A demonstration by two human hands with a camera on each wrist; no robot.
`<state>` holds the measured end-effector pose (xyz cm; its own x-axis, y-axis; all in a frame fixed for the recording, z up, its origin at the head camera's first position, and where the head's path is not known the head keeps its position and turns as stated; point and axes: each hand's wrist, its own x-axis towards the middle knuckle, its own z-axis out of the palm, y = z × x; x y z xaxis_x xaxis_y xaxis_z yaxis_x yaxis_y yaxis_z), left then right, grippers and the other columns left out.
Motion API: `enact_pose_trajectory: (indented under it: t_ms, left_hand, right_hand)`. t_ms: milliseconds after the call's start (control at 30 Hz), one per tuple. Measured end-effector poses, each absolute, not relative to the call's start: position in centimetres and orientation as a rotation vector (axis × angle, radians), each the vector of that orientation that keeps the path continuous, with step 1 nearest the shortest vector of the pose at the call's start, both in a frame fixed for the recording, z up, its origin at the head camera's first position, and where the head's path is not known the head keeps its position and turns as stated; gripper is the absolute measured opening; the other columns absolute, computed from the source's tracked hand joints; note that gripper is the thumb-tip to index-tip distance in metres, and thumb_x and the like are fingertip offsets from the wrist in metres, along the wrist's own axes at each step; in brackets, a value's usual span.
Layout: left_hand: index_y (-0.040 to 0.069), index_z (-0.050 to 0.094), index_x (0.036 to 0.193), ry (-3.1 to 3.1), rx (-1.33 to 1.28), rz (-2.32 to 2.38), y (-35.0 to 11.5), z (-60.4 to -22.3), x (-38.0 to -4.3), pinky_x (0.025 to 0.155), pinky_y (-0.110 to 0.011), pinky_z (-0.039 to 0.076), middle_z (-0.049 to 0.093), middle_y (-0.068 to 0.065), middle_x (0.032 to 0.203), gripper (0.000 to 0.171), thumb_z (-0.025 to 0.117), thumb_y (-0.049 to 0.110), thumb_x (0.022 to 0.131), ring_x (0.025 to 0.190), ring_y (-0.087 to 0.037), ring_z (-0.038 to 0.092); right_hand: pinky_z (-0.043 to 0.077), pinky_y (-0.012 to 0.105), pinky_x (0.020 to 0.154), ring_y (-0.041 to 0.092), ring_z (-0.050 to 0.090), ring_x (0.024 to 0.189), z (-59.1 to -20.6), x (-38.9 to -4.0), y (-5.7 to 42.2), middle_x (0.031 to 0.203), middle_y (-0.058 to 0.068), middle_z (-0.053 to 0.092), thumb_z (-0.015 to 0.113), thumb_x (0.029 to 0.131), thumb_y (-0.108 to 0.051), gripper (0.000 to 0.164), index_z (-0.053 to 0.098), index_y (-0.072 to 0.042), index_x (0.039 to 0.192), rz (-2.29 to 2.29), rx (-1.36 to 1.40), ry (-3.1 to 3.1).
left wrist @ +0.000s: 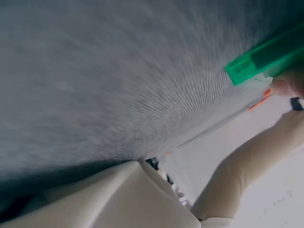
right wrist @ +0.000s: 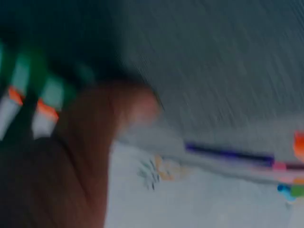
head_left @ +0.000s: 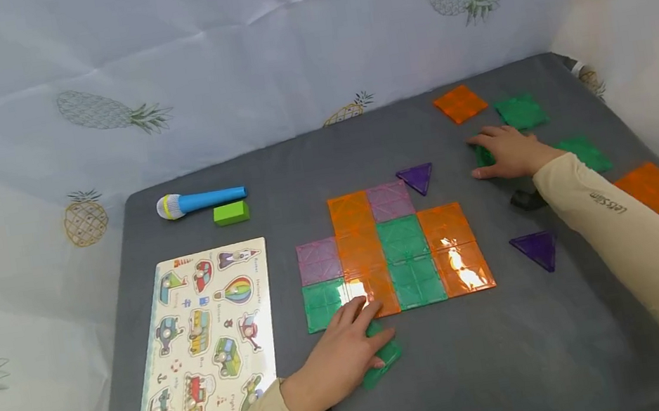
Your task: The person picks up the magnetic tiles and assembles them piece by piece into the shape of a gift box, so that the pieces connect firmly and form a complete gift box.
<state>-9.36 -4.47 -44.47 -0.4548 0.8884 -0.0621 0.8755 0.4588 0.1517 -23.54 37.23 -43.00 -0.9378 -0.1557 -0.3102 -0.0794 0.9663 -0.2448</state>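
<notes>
Fingers (head_left: 354, 310) of the left hand (head_left: 335, 361) pinch a green magnetic tile (head_left: 390, 353) just nearside of the flat tile panel (head_left: 408, 259), while the right hand (head_left: 510, 151) grips another green piece (head_left: 484, 155) farther off.

I have room over the tabletop (head_left: 453, 176) between the joined tiles (head_left: 408, 248) and my right grip (head_left: 507, 152); a far purple triangle (head_left: 417, 178) and a near purple triangle (head_left: 539, 251) narrow that lane.
</notes>
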Motion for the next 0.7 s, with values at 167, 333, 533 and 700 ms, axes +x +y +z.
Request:
enact_pose_trajectory:
  t_ms: [167,333,533,700]
  left_hand:
    - [0.026,0.065,0.116,2.623,1.52,0.186,-5.6,-44.9,-9.5,0.098,-0.048,0.039,0.045,-0.004,0.134,0.044,0.066,0.049,0.078,0.123,-0.027,0.039]
    - [0.021,0.067,0.093,2.728,1.501,0.167,-4.4,-45.1,-9.9,0.096,-0.045,0.037,0.05,0.0,0.111,0.04,0.064,0.057,0.076,0.108,-0.021,0.042]
    - [0.019,0.056,0.094,2.78,1.419,0.205,-2.5,-45.3,-9.7,0.093,-0.042,0.04,0.049,0.0,0.1,0.038,0.066,0.052,0.079,0.102,-0.02,0.045]
    - [0.019,0.056,0.102,2.761,1.327,0.298,-2.4,-45.3,-10.1,0.098,-0.046,0.037,0.049,-0.003,0.114,0.04,0.068,0.049,0.079,0.113,-0.023,0.043]
  right_hand:
    - [0.017,0.081,0.086,0.054,0.019,0.13,-44.7,-24.1,39.1,0.148,0.027,0.022,0.058,0.08,-0.062,0.09,0.026,-0.01,0.146,-0.367,-0.126,2.772]
    - [0.032,0.071,0.087,0.051,0.038,0.118,-44.6,-21.6,37.4,0.137,0.026,0.042,0.064,0.078,-0.058,0.088,0.031,-0.012,0.145,-0.294,-0.137,3.046]
    - [0.04,0.061,0.083,0.038,0.05,0.112,-42.6,-14.6,29.2,0.127,0.015,0.056,0.074,0.069,-0.054,0.088,0.041,-0.014,0.14,-0.359,-0.573,3.257]
    - [0.046,0.051,0.082,0.026,0.052,0.114,-42.7,-7.4,21.6,0.129,0.004,0.054,0.061,0.071,-0.07,0.09,0.036,-0.023,0.143,-0.29,-0.948,3.016]
